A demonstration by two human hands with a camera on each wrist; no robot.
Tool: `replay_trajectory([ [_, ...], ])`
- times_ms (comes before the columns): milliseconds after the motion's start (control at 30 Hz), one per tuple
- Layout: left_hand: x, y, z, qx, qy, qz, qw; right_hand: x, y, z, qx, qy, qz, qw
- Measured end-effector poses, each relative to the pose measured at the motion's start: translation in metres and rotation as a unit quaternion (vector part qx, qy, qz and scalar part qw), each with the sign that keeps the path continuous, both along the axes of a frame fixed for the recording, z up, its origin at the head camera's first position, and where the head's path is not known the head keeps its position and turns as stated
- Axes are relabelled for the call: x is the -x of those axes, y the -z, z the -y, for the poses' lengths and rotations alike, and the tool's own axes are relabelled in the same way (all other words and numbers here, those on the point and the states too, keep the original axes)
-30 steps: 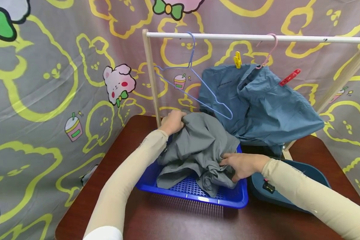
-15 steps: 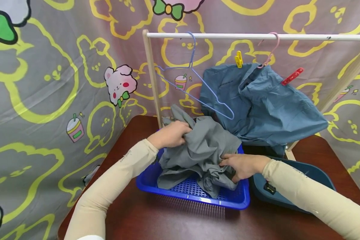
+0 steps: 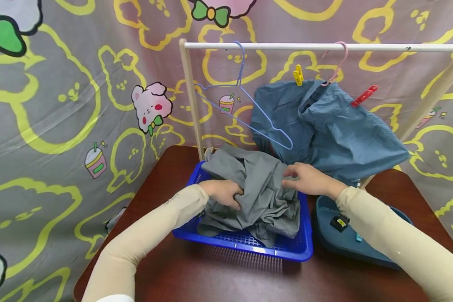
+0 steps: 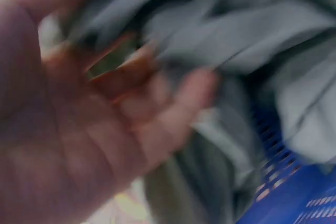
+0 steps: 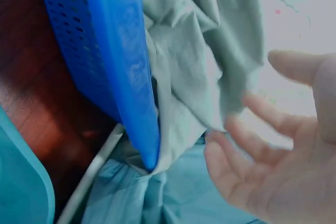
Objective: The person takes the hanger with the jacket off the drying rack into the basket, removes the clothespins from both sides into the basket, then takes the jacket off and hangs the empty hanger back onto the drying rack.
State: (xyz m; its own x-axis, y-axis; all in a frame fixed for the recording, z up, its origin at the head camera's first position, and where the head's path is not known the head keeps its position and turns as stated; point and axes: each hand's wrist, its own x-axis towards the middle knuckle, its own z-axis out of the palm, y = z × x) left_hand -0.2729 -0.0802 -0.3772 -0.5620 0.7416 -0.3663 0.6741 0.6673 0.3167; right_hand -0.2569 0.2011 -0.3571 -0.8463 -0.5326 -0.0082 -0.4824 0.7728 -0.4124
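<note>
A crumpled grey garment [image 3: 262,180] fills most of a blue plastic basket [image 3: 305,235]. My left hand [image 3: 223,193] is at the garment's left side, fingertips right at its folds. In the left wrist view that hand [image 4: 100,124] is blurred, its thumb apart and its fingers loosely bent beside the grey cloth. Above the garment's right edge is my right hand [image 3: 305,178], fingers relaxed and nothing held. The right wrist view shows this hand [image 5: 273,150] with spread fingers, close to the grey cloth [image 5: 184,61] and the basket's blue rim [image 5: 131,77].
Behind the basket, a rack's white rail [image 3: 279,46] bears an empty blue hanger [image 3: 264,113] and a pink hanger [image 3: 339,63] with a blue garment [image 3: 336,130], pegged by yellow [image 3: 298,75] and red [image 3: 364,96] clips. A dark teal tray [image 3: 332,239] with clips stands right.
My left hand has come down and nearer from the garment's far left corner, which now lies lower in the basket. My right hand has let go of the cloth and risen.
</note>
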Motion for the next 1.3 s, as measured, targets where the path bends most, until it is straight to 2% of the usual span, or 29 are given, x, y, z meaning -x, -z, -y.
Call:
replay_trajectory([
  [67, 0.007, -0.015, 0.010, -0.012, -0.026, 0.047, 0.9985, 0.008, -0.001, -0.001, 0.011, 0.054, 0.015, 0.998],
  [133, 0.016, -0.031, 0.020, -0.038, -0.059, 0.066, 0.9954, 0.015, 0.000, -0.002, 0.007, 0.093, 0.038, 0.995],
  [233, 0.033, -0.045, 0.029, -0.077, -0.112, 0.022, 0.9904, 0.024, 0.001, -0.002, -0.008, 0.114, 0.065, 0.991],
  [333, 0.052, -0.044, 0.030, -0.073, -0.170, -0.032, 0.9822, 0.032, 0.002, -0.002, -0.002, 0.122, 0.090, 0.988],
  [400, 0.065, -0.038, 0.028, -0.049, -0.203, -0.041, 0.9771, 0.036, 0.001, -0.001, 0.018, 0.130, 0.118, 0.984],
  [467, 0.076, -0.032, 0.023, -0.022, -0.218, -0.036, 0.9750, 0.040, 0.000, 0.002, 0.049, 0.146, 0.150, 0.977],
  [567, 0.091, -0.025, 0.014, -0.004, -0.213, -0.028, 0.9765, 0.043, -0.002, 0.009, 0.082, 0.168, 0.190, 0.964],
  [633, 0.098, -0.021, 0.007, 0.000, -0.203, -0.029, 0.9787, 0.044, -0.001, 0.014, 0.083, 0.175, 0.192, 0.962],
  [767, 0.106, -0.012, 0.001, -0.021, -0.184, -0.007, 0.9827, 0.042, 0.003, 0.022, 0.054, 0.157, 0.151, 0.974],
  [900, 0.108, -0.006, 0.003, -0.056, -0.124, -0.002, 0.9907, 0.038, 0.006, 0.022, 0.022, 0.138, 0.106, 0.984],
  [967, 0.109, -0.004, 0.004, -0.083, -0.093, -0.023, 0.9919, 0.037, 0.007, 0.018, 0.006, 0.139, 0.087, 0.986],
  [1067, 0.111, -0.002, 0.007, -0.137, -0.070, -0.071, 0.9855, 0.037, 0.007, 0.013, -0.017, 0.142, 0.066, 0.988],
  [1200, 0.111, 0.001, 0.011, -0.166, -0.079, -0.102, 0.9777, 0.041, 0.009, 0.009, -0.033, 0.148, 0.070, 0.986],
  [1300, 0.104, -0.003, 0.014, -0.163, -0.105, -0.094, 0.9765, 0.044, 0.012, 0.007, -0.048, 0.149, 0.072, 0.985],
])
